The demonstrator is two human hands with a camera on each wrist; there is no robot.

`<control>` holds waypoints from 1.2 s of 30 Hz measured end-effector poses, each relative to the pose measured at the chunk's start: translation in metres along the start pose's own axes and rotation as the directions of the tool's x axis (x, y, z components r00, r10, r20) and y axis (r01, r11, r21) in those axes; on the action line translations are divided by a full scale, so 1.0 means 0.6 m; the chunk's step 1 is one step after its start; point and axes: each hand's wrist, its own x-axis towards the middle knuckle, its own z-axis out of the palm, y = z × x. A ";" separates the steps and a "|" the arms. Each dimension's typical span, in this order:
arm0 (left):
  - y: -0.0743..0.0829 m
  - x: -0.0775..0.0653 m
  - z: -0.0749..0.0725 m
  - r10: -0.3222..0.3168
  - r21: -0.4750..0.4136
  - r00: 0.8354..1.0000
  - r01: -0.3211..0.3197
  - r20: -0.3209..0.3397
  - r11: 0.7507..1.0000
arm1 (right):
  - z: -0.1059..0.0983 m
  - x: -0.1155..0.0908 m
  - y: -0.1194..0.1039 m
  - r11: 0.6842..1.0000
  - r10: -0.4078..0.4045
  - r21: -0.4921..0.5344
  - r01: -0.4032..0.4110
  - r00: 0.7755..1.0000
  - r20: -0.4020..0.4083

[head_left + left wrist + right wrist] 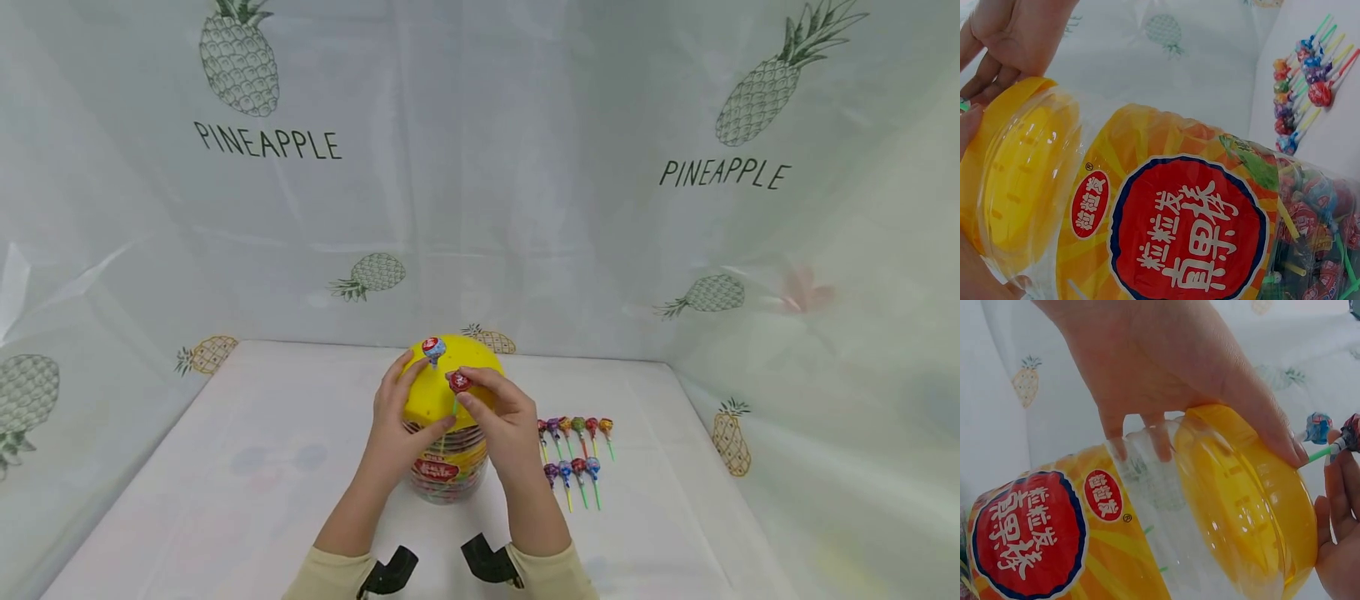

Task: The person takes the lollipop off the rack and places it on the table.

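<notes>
A clear plastic candy jar point(1197, 225) with a yellow lid point(442, 392) stands on the table, lollipops showing through its wall. My left hand point(397, 417) grips the jar around its lid, thumb on the near side. Between thumb and fingers, my right hand point(510, 421) pinches a red-wrapped lollipop point(460, 382) above the lid. Its green stick point(1319, 454) points down to the lid, close by the left thumb; whether the tip has entered the lid I cannot tell. A blue-wrapped lollipop point(433, 348) stands upright at the lid's far side.
Right of the jar, several wrapped lollipops point(577, 425) lie in two rows on the white table point(300, 467), partly hidden by the right hand. A pineapple-printed curtain point(480, 167) hangs behind and along the sides.
</notes>
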 end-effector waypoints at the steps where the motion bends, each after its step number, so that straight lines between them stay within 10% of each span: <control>1: 0.000 0.000 0.000 0.001 0.002 1.000 -0.001 0.002 1.000 | 0.001 0.000 0.000 1.000 0.001 -0.006 -0.001 1.000 -0.011; 14: 0.001 0.002 0.007 -0.025 -0.009 0.999 0.025 0.024 1.000 | -0.008 0.005 -0.022 0.999 0.032 0.028 -0.027 0.980 -0.195; 23: -0.002 0.002 0.011 -0.036 -0.010 0.999 0.036 0.040 0.999 | -0.097 -0.013 -0.037 0.998 -0.008 0.051 0.022 0.966 -0.257; 31: -0.004 0.003 0.000 -0.016 -0.015 0.999 0.017 0.031 1.000 | -0.191 -0.061 -0.031 0.987 0.088 -0.094 -0.133 0.921 -0.379; 36: -0.003 0.005 0.000 -0.009 -0.003 1.000 0.010 0.026 1.000 | -0.254 -0.090 -0.023 0.940 0.163 -0.175 -0.291 0.839 -0.519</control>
